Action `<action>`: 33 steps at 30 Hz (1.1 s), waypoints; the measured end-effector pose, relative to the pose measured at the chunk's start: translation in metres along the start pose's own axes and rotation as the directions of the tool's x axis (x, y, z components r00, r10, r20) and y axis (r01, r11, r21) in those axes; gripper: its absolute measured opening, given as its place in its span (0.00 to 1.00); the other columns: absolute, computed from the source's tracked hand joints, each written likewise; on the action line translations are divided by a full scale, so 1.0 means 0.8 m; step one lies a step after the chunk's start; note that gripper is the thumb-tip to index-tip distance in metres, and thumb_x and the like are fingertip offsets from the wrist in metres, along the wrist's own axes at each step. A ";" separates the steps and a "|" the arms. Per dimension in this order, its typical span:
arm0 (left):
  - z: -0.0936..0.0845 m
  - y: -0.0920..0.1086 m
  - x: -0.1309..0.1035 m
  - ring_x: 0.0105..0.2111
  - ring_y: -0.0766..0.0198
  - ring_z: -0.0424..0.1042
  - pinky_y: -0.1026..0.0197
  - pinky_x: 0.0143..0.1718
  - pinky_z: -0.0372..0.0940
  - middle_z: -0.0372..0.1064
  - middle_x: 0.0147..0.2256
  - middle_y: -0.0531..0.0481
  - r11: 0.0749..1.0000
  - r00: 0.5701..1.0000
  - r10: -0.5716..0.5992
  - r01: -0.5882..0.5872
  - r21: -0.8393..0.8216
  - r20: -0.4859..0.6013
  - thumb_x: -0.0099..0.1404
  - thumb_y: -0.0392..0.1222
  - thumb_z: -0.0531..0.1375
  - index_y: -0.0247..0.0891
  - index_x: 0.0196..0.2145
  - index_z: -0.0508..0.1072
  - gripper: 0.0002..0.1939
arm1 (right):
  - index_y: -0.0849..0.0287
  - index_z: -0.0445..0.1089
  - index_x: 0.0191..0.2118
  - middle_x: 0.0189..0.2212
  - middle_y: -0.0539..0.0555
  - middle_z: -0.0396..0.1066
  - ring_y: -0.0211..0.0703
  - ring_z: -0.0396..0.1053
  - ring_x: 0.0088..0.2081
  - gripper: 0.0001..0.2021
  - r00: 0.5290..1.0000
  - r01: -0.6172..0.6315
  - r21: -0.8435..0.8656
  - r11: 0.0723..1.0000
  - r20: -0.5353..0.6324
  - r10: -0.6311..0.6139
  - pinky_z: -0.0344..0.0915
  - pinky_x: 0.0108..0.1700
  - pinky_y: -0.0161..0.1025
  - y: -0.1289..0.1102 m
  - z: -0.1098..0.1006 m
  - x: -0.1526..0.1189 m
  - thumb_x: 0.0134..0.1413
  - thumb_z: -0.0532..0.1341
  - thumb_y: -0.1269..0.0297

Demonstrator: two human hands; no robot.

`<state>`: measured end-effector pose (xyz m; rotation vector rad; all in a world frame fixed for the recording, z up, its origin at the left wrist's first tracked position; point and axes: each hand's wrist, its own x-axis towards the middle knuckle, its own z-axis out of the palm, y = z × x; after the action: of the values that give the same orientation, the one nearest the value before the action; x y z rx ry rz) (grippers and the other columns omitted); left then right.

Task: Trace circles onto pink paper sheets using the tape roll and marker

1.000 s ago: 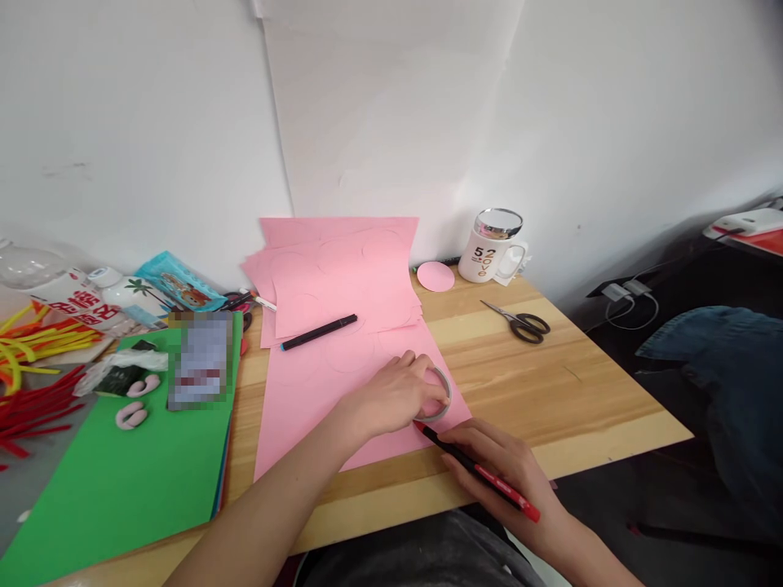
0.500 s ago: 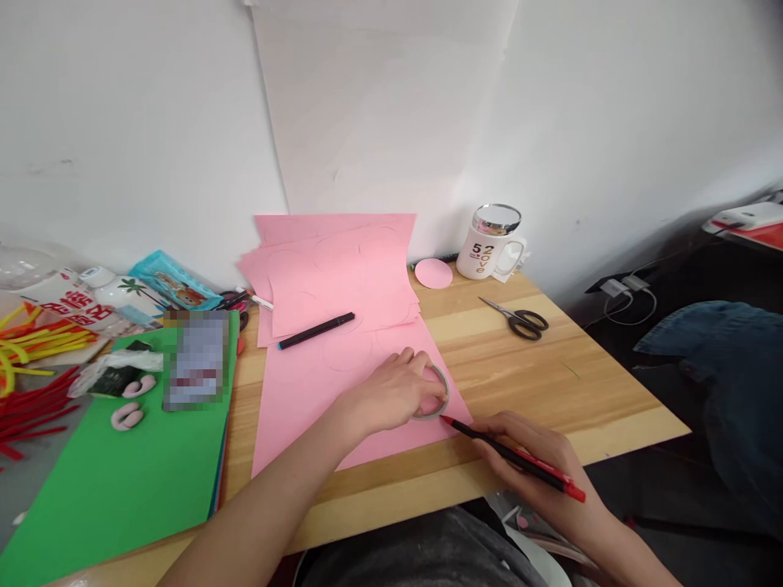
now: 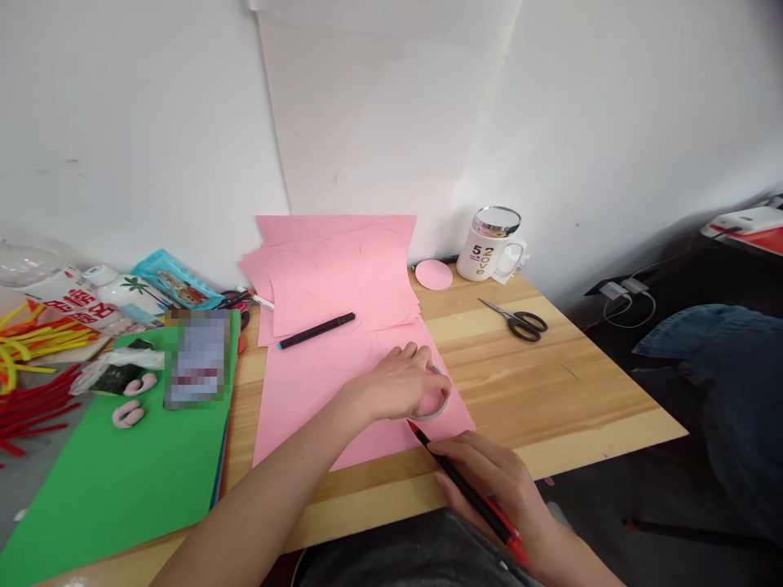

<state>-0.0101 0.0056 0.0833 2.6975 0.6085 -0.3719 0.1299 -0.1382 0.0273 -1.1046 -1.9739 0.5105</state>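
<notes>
My left hand (image 3: 409, 381) presses a thin grey ring (image 3: 441, 405) flat onto a pink paper sheet (image 3: 299, 424), its fingers curled over the ring's rim. My right hand (image 3: 493, 473) is closed round a black and red pen (image 3: 462, 483), whose red tip touches or nearly touches the paper at the ring's near edge. Faint drawn circles show on the sheet. Above it lie more pink sheets (image 3: 342, 273) with circle outlines, and a black marker (image 3: 316, 329) rests across them. Part of the ring is hidden beneath my left hand.
Scissors (image 3: 519, 319) lie on the wooden table to the right, near a white lidded mug (image 3: 483, 254) and a pink paper disc (image 3: 434, 275). On the left are green paper (image 3: 122, 489), a blurred-out flat object (image 3: 199, 359), red pipe cleaners (image 3: 37, 408) and a white bottle (image 3: 119, 295).
My right hand has moved left and toward me, carrying the pen tip along the ring's near edge. My left hand stays on the ring, its fingers shifted slightly.
</notes>
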 end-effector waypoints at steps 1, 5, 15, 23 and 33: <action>0.000 -0.001 0.001 0.41 0.58 0.57 0.59 0.42 0.54 0.58 0.42 0.47 1.000 1.000 -0.005 0.005 0.000 0.003 0.57 0.29 0.59 0.45 0.44 0.70 0.18 | 0.57 0.64 0.49 0.33 0.54 0.73 0.40 0.72 0.31 0.15 1.000 0.010 -0.018 1.000 -0.008 -0.010 0.68 0.33 0.35 0.000 0.005 0.001 0.58 0.57 0.76; 0.002 -0.007 0.003 0.42 0.58 0.57 0.59 0.44 0.54 0.57 0.44 0.47 1.000 1.000 -0.007 0.007 -0.022 0.012 0.58 0.32 0.59 0.47 0.46 0.70 0.19 | 0.59 0.65 0.47 0.29 0.53 0.71 0.42 0.71 0.29 0.13 0.999 0.025 -0.135 0.991 -0.043 -0.031 0.66 0.30 0.36 0.002 0.022 0.007 0.57 0.57 0.76; 0.002 -0.009 0.002 0.44 0.59 0.57 0.60 0.44 0.54 0.57 0.45 0.47 1.000 0.999 -0.002 0.003 -0.028 0.034 0.59 0.31 0.58 0.48 0.47 0.70 0.20 | 0.61 0.67 0.44 0.28 0.54 0.73 0.43 0.70 0.26 0.09 0.990 0.065 -0.313 0.948 -0.099 -0.101 0.65 0.27 0.37 0.001 0.040 0.016 0.58 0.57 0.75; -0.001 -0.006 0.002 0.45 0.58 0.57 0.59 0.45 0.54 0.57 0.45 0.47 1.000 0.999 -0.004 0.005 -0.020 0.046 0.59 0.34 0.60 0.47 0.47 0.70 0.18 | 0.60 0.67 0.47 0.31 0.55 0.73 0.43 0.72 0.29 0.13 0.998 0.046 -0.233 0.971 -0.033 -0.055 0.69 0.31 0.37 -0.005 0.025 0.005 0.58 0.55 0.77; -0.003 -0.003 -0.002 0.41 0.58 0.58 0.60 0.42 0.55 0.58 0.42 0.47 1.000 1.000 0.012 -0.011 -0.008 0.016 0.57 0.30 0.59 0.46 0.45 0.70 0.19 | 0.57 0.69 0.43 0.31 0.55 0.75 0.43 0.75 0.31 0.08 0.988 -0.146 -0.035 0.989 -0.046 0.145 0.72 0.33 0.35 -0.002 -0.014 -0.013 0.58 0.57 0.71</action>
<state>-0.0120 0.0079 0.0850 2.6862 0.5884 -0.3870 0.1407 -0.1482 0.0304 -1.2804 -1.8819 0.5226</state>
